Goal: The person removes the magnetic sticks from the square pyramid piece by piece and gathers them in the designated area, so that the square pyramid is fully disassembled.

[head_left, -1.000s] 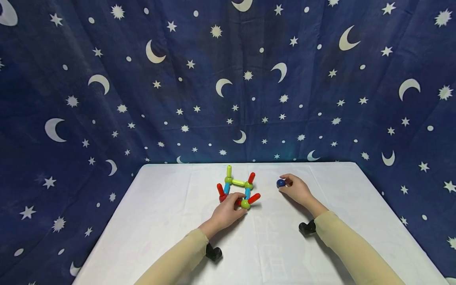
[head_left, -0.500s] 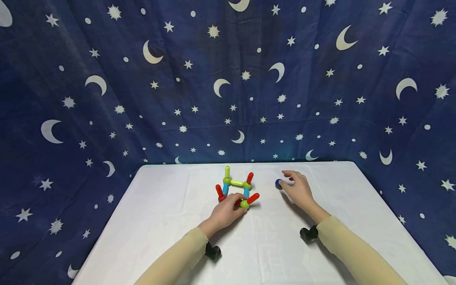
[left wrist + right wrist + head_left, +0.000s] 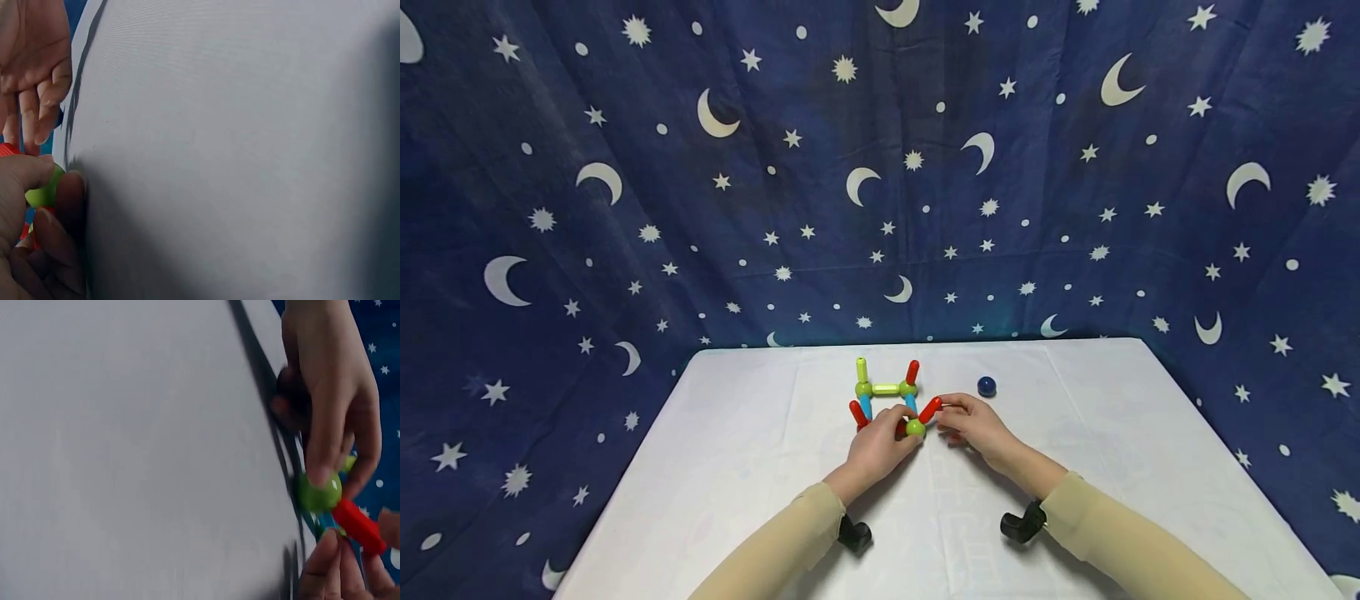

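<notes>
We angle our left arm (image 3: 771,542) and right arm (image 3: 1131,533) inward, left hand (image 3: 877,443) set in a pinch, right hand (image 3: 979,429) just beside it, palm (image 3: 31,53) turned toward it, fingers (image 3: 29,112) loosely bent.

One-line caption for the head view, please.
Left hand holding a rod-and-ball frame, right hand at its near red rod, a blue ball apart on the white table.
</notes>
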Demonstrator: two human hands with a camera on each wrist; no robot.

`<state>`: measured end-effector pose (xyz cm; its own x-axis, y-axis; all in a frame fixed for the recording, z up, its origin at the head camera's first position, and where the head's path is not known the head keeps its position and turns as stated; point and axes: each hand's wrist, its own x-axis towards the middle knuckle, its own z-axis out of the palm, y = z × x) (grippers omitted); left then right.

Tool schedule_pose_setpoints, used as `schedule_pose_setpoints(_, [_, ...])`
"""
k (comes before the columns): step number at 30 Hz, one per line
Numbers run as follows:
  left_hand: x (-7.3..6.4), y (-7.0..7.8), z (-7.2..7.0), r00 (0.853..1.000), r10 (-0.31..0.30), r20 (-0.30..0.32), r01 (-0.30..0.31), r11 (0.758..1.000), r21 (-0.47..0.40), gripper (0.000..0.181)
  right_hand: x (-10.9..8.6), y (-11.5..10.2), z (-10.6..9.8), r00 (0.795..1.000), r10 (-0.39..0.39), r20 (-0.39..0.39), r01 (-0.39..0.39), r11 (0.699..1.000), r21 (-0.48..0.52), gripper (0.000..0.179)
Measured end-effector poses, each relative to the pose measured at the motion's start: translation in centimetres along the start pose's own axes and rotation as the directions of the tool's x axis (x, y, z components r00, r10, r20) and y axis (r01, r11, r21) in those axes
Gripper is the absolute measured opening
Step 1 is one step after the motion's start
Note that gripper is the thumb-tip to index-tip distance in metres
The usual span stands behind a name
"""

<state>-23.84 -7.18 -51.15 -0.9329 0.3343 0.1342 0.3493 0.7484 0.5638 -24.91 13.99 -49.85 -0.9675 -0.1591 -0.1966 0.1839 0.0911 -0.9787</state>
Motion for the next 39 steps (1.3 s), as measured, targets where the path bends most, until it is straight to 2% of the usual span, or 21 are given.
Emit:
schedule_pose_setpoints(4, [-0.1, -0.1, 0.2, 1.0, 0.009, -0.007, -0.009, 1.0, -0.008, 0.037, 0.3, 0.5, 0.9, 0.999, 0.04, -0.034, -0.036, 0.993, 0.117, 0.042])
schedule_pose_setpoints(7, [-0.2, 0.0, 0.4, 1.0, 0.005, -0.013, -0.006, 1.0, -0.012, 0.038, 0.4, 0.8, 1.2, 0.997, 0.048, -0.058, -0.039, 0.989, 0.142, 0.039])
schedule_pose_setpoints(22, [-0.2, 0.0, 0.3, 1.0, -0.001, 0.012, 0.001, 1.0, -0.009, 0.037, 0.4, 1.0, 1.8, 0.997, 0.032, -0.075, -0.023, 0.992, 0.124, 0.031])
schedule_pose_setpoints(39, [-0.1, -0.1, -0.1, 0.999, -0.003, 0.039, 0.004, 0.999, -0.041, 0.033, 0.5, 1.2, 1.7, 0.998, 0.032, -0.045, -0.026, 0.991, 0.135, 0.026])
